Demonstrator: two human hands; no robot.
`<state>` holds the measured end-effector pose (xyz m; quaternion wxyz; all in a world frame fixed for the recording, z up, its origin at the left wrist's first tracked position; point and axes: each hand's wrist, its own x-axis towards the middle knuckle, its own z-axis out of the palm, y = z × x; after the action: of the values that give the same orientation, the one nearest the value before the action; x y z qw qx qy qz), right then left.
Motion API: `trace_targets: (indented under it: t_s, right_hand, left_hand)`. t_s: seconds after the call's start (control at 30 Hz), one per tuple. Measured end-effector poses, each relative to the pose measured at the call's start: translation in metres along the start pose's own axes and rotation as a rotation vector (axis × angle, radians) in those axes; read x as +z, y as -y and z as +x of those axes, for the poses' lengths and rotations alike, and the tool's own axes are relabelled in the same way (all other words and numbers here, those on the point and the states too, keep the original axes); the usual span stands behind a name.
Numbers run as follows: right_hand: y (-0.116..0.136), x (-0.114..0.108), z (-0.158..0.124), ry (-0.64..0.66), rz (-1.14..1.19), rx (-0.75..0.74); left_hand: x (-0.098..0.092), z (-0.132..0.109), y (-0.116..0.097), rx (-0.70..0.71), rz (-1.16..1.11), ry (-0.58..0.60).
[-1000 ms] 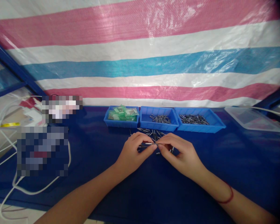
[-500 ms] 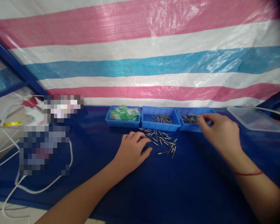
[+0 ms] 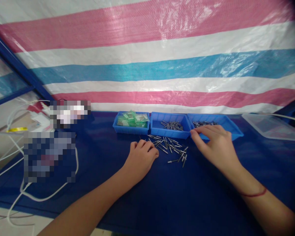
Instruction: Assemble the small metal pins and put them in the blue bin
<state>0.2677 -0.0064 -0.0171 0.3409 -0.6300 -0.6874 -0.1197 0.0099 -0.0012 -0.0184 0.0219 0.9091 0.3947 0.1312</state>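
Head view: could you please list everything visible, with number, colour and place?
Striped sheet: one, pink, white and blue, background
Table: one, dark blue, beneath the bins
Bins: three, blue, row at table's back
Packets: several, green, left bin
Metal pins: many, silver and dark, middle bin, right bin and loose on table
Shallow tray: one, translucent, right of bins
Cables: several, white, left
Tag: one, yellow, by cables
Frame bars: several, blue, both sides
Pixelated patches: two, mixed colours, left; contents unclear
Bracelet: one, red, right wrist
Left hand: one, bare, at loose pins' left end
Right hand: one, bare, at right bin's near side
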Motion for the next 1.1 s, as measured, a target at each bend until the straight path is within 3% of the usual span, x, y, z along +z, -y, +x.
trace_targets:
  t_s: [0.33, 0.5, 0.63, 0.8, 0.97, 1.1]
  right_hand:
    - [0.034, 0.0, -0.009, 0.08, 0.148, -0.133]
    - [0.039, 0.002, -0.012, 0.113, 0.188, -0.16]
    - [0.045, 0.002, -0.015, 0.144, 0.258, -0.179]
    - [0.057, 0.002, -0.02, 0.186, 0.492, -0.164]
    - [0.068, 0.0, -0.025, 0.242, 0.74, -0.019]
    - [0.071, 0.0, -0.026, 0.253, 0.844, 0.064]
  left_hand:
    - [-0.01, 0.002, 0.006, 0.035, 0.044, 0.003]
    - [-0.005, 0.002, 0.005, 0.066, 0.084, 0.016]
    - [-0.002, 0.005, 0.004, 0.051, 0.046, -0.05]
    - [-0.007, 0.009, -0.005, 0.017, -0.262, -0.116]
    - [-0.01, 0.007, -0.014, -0.072, -0.684, -0.143]
    - [-0.01, 0.005, -0.016, -0.171, -0.889, -0.168]
